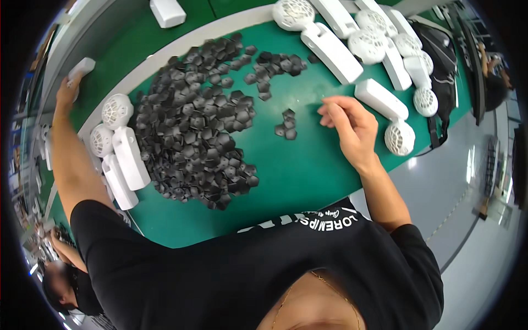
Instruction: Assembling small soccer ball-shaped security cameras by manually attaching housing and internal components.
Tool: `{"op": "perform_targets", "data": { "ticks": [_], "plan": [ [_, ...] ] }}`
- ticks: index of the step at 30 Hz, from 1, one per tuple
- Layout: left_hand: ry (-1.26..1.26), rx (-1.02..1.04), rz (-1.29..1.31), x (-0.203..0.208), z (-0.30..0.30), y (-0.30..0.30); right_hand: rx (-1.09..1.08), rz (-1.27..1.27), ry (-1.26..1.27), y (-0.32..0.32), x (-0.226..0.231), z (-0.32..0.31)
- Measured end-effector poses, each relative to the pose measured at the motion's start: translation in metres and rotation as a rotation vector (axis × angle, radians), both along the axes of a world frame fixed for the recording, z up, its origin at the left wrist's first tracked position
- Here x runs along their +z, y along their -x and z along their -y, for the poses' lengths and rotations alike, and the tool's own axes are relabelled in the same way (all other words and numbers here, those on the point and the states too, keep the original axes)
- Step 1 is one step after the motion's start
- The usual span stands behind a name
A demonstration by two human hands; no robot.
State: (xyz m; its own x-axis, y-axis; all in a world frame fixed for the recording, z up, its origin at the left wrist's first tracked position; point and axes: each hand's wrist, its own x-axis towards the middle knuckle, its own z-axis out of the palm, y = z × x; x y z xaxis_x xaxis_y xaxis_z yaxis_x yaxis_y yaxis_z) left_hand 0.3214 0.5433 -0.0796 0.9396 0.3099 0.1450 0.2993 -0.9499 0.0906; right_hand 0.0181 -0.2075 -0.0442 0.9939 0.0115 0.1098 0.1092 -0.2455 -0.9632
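My left arm reaches out to the far left, where my left hand (67, 91) is closed on a white fan-like device (83, 66); its grille head is partly hidden by the fingers. My right hand (355, 129) hovers over the right side of the green table, fingers loosely curled and a little apart, with nothing visible in them. Left of it lies a small cluster of black pentagonal pieces (287, 126). A large heap of the same black pieces (192, 126) covers the table's left half. Just right of my right hand lies a white fan-like device (380, 99) with a round grille.
More white fan-like devices (333, 52) crowd the far right, and several (131, 158) stand left of the heap. A pale rail (220, 25) borders the green table (297, 176). A black bag (440, 60) sits at the right edge. Another person (63, 283) is at lower left.
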Motion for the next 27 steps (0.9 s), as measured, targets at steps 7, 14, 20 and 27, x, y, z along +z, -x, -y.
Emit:
{"op": "perform_targets", "data": {
  "ticks": [7, 14, 20, 27],
  "plan": [
    [-0.032, 0.225, 0.125, 0.008, 0.080, 0.036, 0.125, 0.109, 0.351, -0.002, 0.006, -0.008],
    [1.652, 0.177, 0.382, 0.095, 0.219, 0.122, 0.276, 0.421, 0.473, -0.013, 0.001, -0.007],
    [2.203, -0.394, 0.000, 0.131, 0.318, 0.237, 0.445, 0.515, 0.666, -0.024, 0.010, -0.011],
    [2.360, -0.358, -0.097, 0.104, 0.442, 0.317, 0.550, 0.479, 0.686, -0.041, 0.011, -0.010]
  ]
}}
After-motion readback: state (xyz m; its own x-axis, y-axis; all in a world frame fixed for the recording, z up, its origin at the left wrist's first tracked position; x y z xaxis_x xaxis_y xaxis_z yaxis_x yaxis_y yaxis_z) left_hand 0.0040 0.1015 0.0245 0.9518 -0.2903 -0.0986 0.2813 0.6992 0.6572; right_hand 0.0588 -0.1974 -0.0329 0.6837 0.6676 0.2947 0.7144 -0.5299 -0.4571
